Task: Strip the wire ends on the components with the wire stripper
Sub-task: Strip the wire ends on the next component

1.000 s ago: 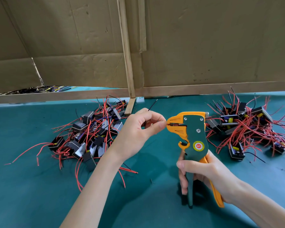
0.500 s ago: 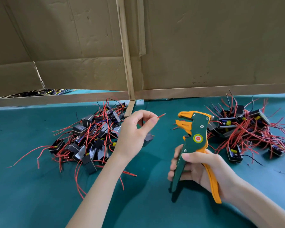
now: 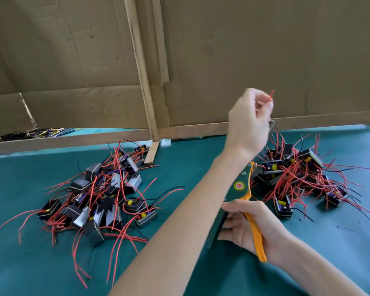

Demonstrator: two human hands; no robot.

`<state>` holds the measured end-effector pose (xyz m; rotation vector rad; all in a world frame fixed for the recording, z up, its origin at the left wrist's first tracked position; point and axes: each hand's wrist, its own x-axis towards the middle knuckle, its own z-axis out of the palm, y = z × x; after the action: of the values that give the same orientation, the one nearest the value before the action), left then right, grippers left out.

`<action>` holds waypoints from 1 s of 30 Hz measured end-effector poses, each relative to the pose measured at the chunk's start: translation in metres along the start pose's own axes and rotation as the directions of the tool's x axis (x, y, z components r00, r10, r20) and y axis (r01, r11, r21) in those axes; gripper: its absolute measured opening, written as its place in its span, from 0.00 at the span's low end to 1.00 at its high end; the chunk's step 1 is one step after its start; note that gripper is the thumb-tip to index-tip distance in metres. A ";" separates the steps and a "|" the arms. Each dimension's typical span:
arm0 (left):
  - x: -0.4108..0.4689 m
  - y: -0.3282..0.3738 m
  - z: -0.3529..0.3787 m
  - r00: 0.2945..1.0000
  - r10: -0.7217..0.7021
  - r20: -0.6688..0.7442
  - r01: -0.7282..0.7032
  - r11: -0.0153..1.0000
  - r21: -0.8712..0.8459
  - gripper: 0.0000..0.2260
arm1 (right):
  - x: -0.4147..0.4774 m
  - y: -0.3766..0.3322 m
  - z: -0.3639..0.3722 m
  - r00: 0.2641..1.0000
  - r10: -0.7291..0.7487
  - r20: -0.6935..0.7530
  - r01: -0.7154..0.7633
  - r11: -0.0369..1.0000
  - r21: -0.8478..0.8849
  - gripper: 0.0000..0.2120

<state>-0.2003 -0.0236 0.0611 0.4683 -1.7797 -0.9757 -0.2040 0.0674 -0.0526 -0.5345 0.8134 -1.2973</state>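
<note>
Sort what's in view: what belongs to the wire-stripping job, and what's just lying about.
Job in hand:
wire stripper, held in the right hand
red wire, pinched by the left hand
left pile of components
right pile of components

Lying about:
cardboard wall
wooden strip
wire bundle behind the cardboard

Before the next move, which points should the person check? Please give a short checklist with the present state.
1. Left hand pinches thin red wire: ok.
2. That wire's end is stripped: cannot tell, blurred.
3. Right hand grips green and orange wire stripper: ok.
4. Stripper jaws free: cannot tell, left forearm hides them.
5. Right heap of black components with red wires close to left hand: ok.
6. Left heap of such components within reach: ok.
</note>
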 end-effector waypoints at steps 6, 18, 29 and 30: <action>-0.022 -0.001 0.013 0.947 -0.079 0.312 0.031 0.987 0.157 0.10 | 0.000 -0.001 -0.002 1.000 -0.002 -0.018 0.003 1.000 0.013 0.15; -0.100 -0.045 -0.153 0.997 -0.060 0.048 0.003 0.650 0.760 0.09 | 0.001 -0.001 0.000 0.992 -0.071 -0.102 0.076 0.996 0.045 0.07; -0.094 -0.070 -0.152 0.908 -0.337 0.249 -0.228 0.100 0.968 0.10 | 0.002 -0.002 -0.004 0.996 -0.052 -0.065 0.054 0.998 0.019 0.06; -0.090 -0.072 -0.153 0.903 -0.338 0.264 -0.232 0.131 0.964 0.08 | 0.002 -0.002 -0.004 0.997 -0.052 -0.064 0.054 0.998 0.018 0.06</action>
<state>-0.0341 -0.0653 -0.0244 1.2443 -2.7204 0.4039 -0.2085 0.0655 -0.0544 -0.5041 0.8424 -1.3756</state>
